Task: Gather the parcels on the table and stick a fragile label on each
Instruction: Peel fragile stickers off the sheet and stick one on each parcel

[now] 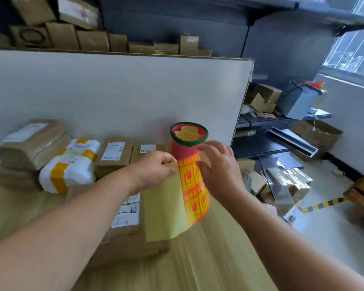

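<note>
From the head view, I have the label roll (186, 151) held up over the counter (210, 261), just above the middle of the picture, with its yellow backing sheet (162, 208) hanging down toward 6 o'clock and a strip of red-and-yellow fragile labels (192, 185) along its 3 o'clock edge. My left hand (156, 164) pinches the upper corner of the backing between thumb and curled fingers. My right hand (219, 171) is loosely spread, its fingers lying against the roll's side and its thumb tip on the top labels; I cannot tell whether an edge is lifted yet. The parcels are already gathered: a large brown parcel (132, 238) lies beneath my left forearm at 7 o'clock, a white parcel (69, 171) with yellow tape sits at 9 o'clock, and brown boxes (29, 141) are stacked beyond it against the white partition (114, 91). As I judge it, the step is peeling off one label. To do it well, I should keep the backing taut with the left pinch, work the thumbnail under one corner only, and peel slowly along the sheet so the label neither tears nor curls onto itself. Then I would carry it to a bare patch of the nearest parcel, clear of the address slip.
</note>
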A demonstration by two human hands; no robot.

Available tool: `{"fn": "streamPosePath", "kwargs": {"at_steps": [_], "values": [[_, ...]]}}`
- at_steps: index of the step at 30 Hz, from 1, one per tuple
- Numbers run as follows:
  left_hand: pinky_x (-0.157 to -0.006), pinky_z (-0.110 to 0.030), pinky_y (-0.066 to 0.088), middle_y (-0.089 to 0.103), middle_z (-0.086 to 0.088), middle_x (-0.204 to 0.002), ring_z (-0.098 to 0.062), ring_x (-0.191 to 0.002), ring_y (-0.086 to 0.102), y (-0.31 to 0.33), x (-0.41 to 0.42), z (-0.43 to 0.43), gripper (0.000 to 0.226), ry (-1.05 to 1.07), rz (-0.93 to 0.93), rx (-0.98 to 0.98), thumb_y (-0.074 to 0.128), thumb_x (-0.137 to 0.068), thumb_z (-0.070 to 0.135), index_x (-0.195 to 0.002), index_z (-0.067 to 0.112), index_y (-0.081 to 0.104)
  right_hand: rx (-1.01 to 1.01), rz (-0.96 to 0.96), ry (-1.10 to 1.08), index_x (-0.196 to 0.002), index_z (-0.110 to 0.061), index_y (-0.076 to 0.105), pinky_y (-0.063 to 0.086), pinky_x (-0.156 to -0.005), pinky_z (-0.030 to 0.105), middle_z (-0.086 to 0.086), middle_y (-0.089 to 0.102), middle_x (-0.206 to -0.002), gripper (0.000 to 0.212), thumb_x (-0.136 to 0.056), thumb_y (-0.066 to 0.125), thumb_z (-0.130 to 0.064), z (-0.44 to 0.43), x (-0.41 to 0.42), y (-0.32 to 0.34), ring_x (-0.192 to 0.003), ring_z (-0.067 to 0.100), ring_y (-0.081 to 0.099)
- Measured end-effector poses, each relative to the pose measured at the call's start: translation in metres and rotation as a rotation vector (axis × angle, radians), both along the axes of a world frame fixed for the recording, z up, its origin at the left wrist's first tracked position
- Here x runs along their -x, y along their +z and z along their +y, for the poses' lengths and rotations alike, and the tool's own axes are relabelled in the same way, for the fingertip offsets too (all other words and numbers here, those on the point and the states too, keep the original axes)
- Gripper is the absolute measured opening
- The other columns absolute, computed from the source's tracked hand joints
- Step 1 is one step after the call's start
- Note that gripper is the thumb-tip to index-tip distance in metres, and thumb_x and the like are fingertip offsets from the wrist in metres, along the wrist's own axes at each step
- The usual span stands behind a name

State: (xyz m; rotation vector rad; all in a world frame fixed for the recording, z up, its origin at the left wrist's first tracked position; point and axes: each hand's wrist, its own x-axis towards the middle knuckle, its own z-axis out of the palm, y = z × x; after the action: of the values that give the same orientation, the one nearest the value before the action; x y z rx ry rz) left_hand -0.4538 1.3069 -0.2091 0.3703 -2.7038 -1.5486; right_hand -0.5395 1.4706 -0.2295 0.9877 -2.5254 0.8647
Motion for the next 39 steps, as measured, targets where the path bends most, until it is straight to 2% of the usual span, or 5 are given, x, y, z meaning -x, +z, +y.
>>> {"fn": "streamPosePath", "kwargs": {"at_steps": [6,11,14,20,39], "values": [[-0.077,-0.039,0.052,0.069,-0.008,-0.084,-0.021,-0.074,0.063,0.016,-0.074,-0.018,0.013,0.110,0.112,-0.230,0.058,-0.092,0.005,-0.091,0.013,0.068,0.172,-0.112,0.081,-0.122,-0.017,0.063,0.038,-0.092,0.022,-0.003,0.058,-0.123,0.036,-0.087,0.067,-0.024,-0.033,-0.096,0.001,-0.114,0.014,0.052],[-0.056,-0.015,0.049,0.065,0.006,-0.066,-0.004,-0.061,0.060,0.027,-0.121,-0.026,0.003,0.150,0.218,-0.155,0.066,-0.085,0.003,-0.088,0.004,0.067,0.288,-0.198,0.119,-0.111,-0.022,0.066,0.042,-0.080,0.016,-0.012,0.059,-0.104,0.027,-0.088,0.065,-0.037,-0.059,-0.147,0.014,-0.091,0.002,0.054],[-0.065,-0.018,0.051,0.068,0.000,-0.076,-0.009,-0.071,0.062,0.031,-0.143,-0.034,0.002,0.172,0.244,-0.100,0.067,-0.085,0.005,-0.086,0.006,0.068,0.325,-0.275,0.142,-0.106,-0.023,0.067,0.043,-0.076,0.010,-0.012,0.062,-0.098,0.021,-0.089,0.064,-0.035,-0.069,-0.168,0.020,-0.085,-0.003,0.056],[-0.087,-0.039,0.053,0.072,-0.007,-0.091,-0.024,-0.091,0.067,0.033,-0.169,-0.045,0.008,0.201,0.262,0.026,0.065,-0.089,0.015,-0.085,0.015,0.073,0.375,-0.415,0.190,-0.096,-0.025,0.069,0.053,-0.077,0.030,-0.012,0.068,-0.085,0.011,-0.089,0.064,-0.031,-0.087,-0.185,0.029,-0.083,0.003,0.062],[-0.061,-0.021,0.045,0.062,0.002,-0.074,-0.010,-0.067,0.055,0.034,-0.130,-0.033,0.014,0.185,0.171,0.155,0.055,-0.091,0.008,-0.087,0.015,0.067,0.435,-0.611,0.200,-0.074,-0.014,0.059,0.045,-0.059,0.035,-0.001,0.056,-0.064,0.021,-0.094,0.053,-0.017,-0.081,-0.134,0.026,-0.059,0.012,0.049]]}}
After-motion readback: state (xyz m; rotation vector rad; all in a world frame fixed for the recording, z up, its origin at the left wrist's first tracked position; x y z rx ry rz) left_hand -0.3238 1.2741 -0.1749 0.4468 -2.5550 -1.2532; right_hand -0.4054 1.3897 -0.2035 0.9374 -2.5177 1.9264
